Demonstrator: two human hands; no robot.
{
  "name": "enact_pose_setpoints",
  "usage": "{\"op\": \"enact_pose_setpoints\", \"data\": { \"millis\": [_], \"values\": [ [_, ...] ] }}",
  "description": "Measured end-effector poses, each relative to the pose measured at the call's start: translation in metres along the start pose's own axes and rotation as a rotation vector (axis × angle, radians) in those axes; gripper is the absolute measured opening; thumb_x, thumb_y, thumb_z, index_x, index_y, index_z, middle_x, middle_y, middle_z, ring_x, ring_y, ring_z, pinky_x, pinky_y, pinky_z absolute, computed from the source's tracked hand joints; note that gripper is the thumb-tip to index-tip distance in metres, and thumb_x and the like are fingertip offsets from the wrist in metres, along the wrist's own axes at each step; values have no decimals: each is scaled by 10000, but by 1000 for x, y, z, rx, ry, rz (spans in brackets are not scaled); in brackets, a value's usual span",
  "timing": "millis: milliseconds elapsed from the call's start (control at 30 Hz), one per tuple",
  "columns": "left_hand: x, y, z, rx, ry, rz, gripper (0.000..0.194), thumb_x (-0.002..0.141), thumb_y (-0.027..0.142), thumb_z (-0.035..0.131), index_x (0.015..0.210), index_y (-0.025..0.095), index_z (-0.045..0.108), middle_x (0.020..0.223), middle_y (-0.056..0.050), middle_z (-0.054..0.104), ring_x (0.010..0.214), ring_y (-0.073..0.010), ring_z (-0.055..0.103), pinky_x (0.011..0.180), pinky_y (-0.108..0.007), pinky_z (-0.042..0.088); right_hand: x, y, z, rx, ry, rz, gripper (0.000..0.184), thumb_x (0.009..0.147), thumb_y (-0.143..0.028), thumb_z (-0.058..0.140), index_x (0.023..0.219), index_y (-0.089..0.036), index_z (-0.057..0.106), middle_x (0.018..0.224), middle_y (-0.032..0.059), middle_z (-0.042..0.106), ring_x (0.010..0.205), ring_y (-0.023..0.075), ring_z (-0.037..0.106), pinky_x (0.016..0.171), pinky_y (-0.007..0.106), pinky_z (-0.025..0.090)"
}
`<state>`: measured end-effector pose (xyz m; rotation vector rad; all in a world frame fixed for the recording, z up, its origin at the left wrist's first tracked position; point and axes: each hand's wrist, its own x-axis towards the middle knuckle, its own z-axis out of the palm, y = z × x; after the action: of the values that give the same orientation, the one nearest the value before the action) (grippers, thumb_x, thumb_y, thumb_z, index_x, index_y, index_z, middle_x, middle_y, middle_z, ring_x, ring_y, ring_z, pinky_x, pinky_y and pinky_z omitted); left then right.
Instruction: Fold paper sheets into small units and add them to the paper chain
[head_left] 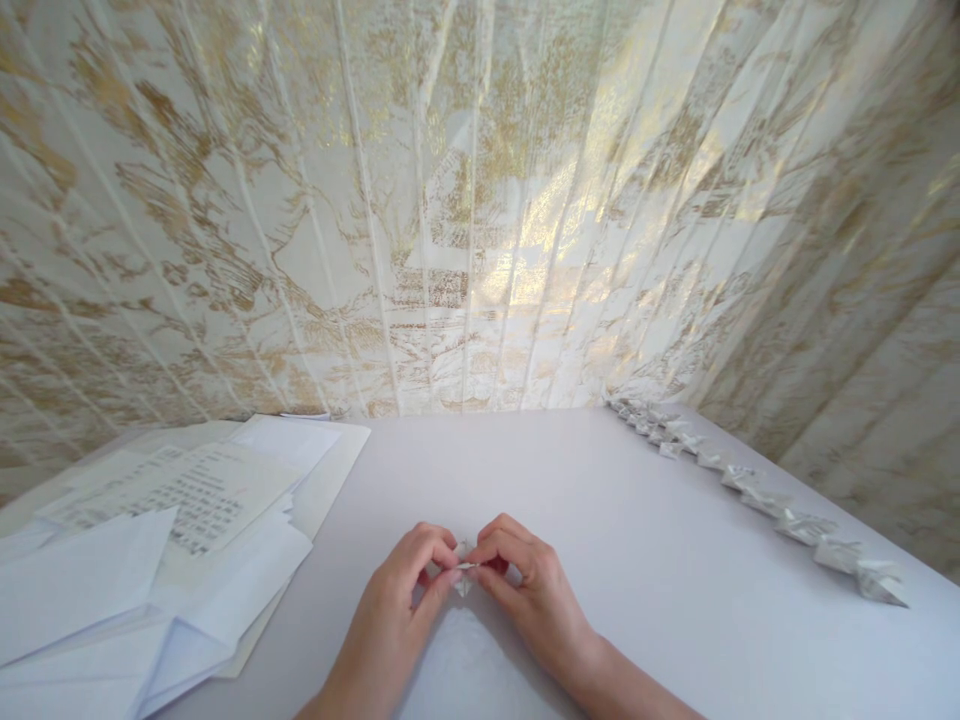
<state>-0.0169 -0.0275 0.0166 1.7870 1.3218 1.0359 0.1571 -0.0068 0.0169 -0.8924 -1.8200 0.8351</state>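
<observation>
A small folded paper piece point(464, 582), white with grey print, is pinched between my two hands just above the white table point(480, 480). My left hand point(411, 580) grips its left side between thumb and fingertips. On its right side, my right hand point(525, 575) pinches it the same way. The fingers cover much of the paper, so its full shape is hidden.
Loose sheets, some printed, lie in a pile of paper point(225, 490) at the left. Along the right edge runs a row of several folded paper pieces point(806, 525). A gold-patterned curtain point(450, 250) hangs behind the table.
</observation>
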Motion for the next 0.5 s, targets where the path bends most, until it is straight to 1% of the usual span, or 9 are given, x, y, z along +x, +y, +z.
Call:
{"op": "enact_pose_setpoints", "data": {
  "millis": [67, 233, 367, 500],
  "values": [
    [1, 0, -2, -73, 16, 7, 136, 880, 276, 525, 751, 234, 529, 992, 15, 580, 841, -146, 568, 734, -245, 391, 1, 1, 1, 64, 34, 20, 123, 844, -114, 658, 757, -197, 686, 761, -7, 575, 695, 129, 548, 651, 223, 415],
    [5, -5, -2, -276, -2, 3, 182, 867, 308, 580, 706, 224, 569, 987, 6, 552, 974, -165, 552, 811, -242, 394, 3, 2, 1, 166, 54, 61, 134, 846, -255, 695, 723, -202, 709, 737, -4, 578, 674, 129, 525, 631, 231, 403],
    [8, -8, -2, -450, 15, -85, 208, 819, 362, 652, 695, 215, 571, 1016, 1, 561, 921, -165, 567, 783, -244, 418, 3, 2, -1, 235, 64, 113, 143, 832, -292, 707, 724, -198, 723, 740, 3, 603, 680, 130, 545, 639, 233, 410],
    [9, -3, -5, -494, 68, -179, 236, 803, 415, 656, 719, 212, 572, 1060, -12, 591, 847, -161, 571, 754, -258, 423, 4, 5, -1, 397, 110, 230, 184, 802, -348, 723, 727, -185, 684, 728, -4, 614, 639, 122, 576, 581, 219, 421]
  ]
}}
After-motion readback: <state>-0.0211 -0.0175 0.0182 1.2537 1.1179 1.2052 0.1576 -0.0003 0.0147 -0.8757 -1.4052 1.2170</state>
